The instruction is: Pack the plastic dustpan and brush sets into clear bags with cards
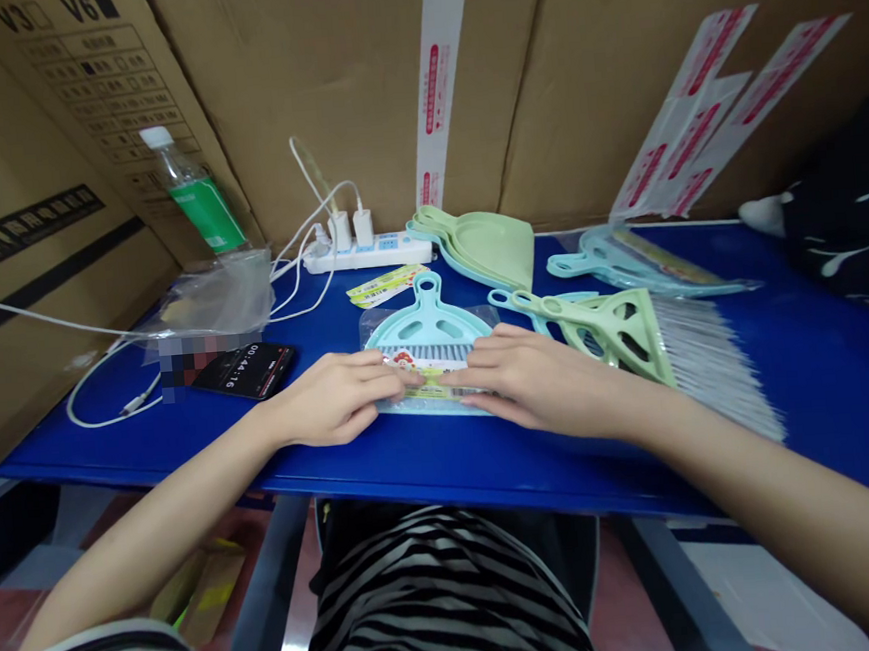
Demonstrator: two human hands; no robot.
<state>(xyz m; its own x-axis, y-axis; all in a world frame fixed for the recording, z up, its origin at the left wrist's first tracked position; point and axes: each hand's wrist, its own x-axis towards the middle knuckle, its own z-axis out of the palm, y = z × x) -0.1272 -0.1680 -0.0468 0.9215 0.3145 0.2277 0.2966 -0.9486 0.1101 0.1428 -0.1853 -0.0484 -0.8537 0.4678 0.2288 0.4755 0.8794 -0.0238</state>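
A light blue dustpan and brush set (428,316) in a clear plastic bag lies flat on the blue table, its handle pointing away from me. Across its front runs a printed label (430,371) in yellow, white and red. My left hand (335,398) rests at the label's left side, fingers stretched out flat over it. From the right, my right hand (536,378) lays its extended fingers on the same label. Both hands are open, and the fingertips nearly meet. Parts of the bag and label are hidden under the fingers.
Green and blue dustpans (492,241) lie behind; green brushes (616,336) sit close by my right hand. A bagged blue set (625,260) is farther right. Loose labels (386,285), a power strip (369,253), phone (249,368), plastic bags (213,293) and bottle (195,199) stand left.
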